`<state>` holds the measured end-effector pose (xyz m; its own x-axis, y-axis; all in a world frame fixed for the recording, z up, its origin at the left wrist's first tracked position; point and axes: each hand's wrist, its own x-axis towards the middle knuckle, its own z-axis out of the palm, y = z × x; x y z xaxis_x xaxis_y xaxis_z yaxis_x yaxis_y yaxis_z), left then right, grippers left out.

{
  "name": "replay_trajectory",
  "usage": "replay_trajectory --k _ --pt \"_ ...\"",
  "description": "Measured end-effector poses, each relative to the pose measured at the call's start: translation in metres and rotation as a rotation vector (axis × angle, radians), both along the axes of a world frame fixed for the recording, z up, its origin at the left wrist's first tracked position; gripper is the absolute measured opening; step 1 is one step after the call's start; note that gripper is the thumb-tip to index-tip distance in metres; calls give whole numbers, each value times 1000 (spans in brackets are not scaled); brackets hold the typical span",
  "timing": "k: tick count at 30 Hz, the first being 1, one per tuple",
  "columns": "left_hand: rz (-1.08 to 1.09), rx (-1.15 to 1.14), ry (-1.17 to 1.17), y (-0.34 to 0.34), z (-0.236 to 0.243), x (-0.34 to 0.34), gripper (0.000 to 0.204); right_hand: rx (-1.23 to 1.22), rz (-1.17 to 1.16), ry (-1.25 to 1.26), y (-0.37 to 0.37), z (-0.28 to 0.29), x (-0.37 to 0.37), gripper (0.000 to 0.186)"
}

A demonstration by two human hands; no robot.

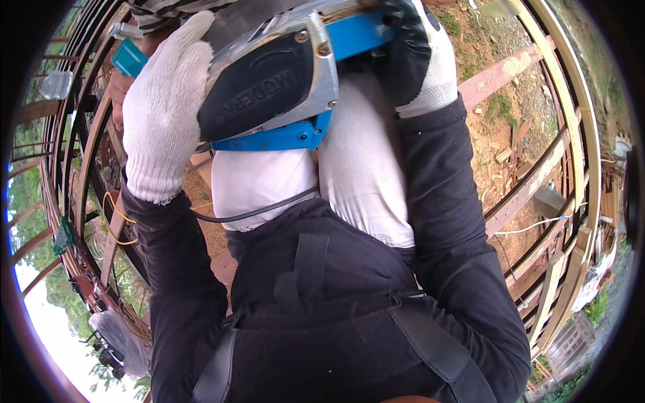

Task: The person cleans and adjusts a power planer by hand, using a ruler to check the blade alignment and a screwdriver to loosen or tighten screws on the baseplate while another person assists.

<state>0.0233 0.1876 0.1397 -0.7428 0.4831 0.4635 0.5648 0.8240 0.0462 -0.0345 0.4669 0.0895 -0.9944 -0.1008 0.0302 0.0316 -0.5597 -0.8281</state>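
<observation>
A power tool that looks like an electric planer (269, 80), with a blue body, metal frame and black side cover, is held across my thighs at the top of the view. My left hand (168, 101), in a white knitted glove, grips its left end; the thumb points up along it and the other fingers are mostly hidden. Around the blue right end, my right hand (420, 60) is closed, in a white glove with black-coated fingers. A dark cord (259, 211) runs over my leg. The planer's underside is hidden.
Another person's striped clothing (158, 13) and part of a hand (116, 101) show beyond my left glove, near a teal object (130, 58). Brown metal bars (527, 181) cross the ground on the right, with wood scraps (504, 154) among them. A yellow cord (115, 215) hangs at left.
</observation>
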Motion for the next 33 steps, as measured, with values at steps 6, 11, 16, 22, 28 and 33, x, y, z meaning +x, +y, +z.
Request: replay_trajectory --k 6,11,16,22,28,33 --pt "122 169 -204 9 4 0 32 39 41 -10 8 -5 -5 33" --pt "215 739 -514 18 2 -3 57 403 -125 531 8 -6 -5 35" --pt "190 526 -443 9 8 -7 55 746 -209 690 17 -15 -7 32" --pt "190 846 -581 29 7 2 54 -23 47 66 6 -8 -4 35" --pt "284 597 -307 45 13 5 34 -280 135 110 4 -4 -6 40" --pt "60 25 -3 11 8 -7 34 69 -106 270 1 -16 -6 39"
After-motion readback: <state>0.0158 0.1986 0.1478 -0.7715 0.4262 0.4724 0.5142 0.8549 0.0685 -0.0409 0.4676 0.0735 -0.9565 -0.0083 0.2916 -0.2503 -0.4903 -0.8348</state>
